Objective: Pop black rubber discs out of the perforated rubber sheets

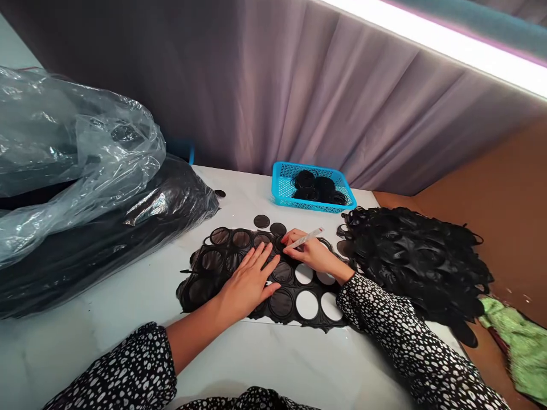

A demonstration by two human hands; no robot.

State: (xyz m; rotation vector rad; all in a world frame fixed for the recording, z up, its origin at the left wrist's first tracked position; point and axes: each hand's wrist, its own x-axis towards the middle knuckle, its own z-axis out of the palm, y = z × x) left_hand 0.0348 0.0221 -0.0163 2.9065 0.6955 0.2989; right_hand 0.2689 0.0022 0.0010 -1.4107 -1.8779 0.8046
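Front-left of the blue basket (276, 185), shows a black sheet (294, 288) with discs (212, 260) in place, apparently left to do; presses there with left hand (252, 276) flat, fingers apart. Directly before the basket, pinches a white tool (311, 235) in right hand (315, 253); nearer, reveals white openings (306, 305), apparently finished.

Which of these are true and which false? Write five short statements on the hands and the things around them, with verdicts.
1. The right hand holds a white pen-like tool. True.
2. The left hand is lifted clear of the black sheet. False: it lies flat on it.
3. Some round openings in the sheet show white. True.
4. The blue basket holds green cloth. False: it holds black pieces.
5. A black pile lies right of the sheet. True.
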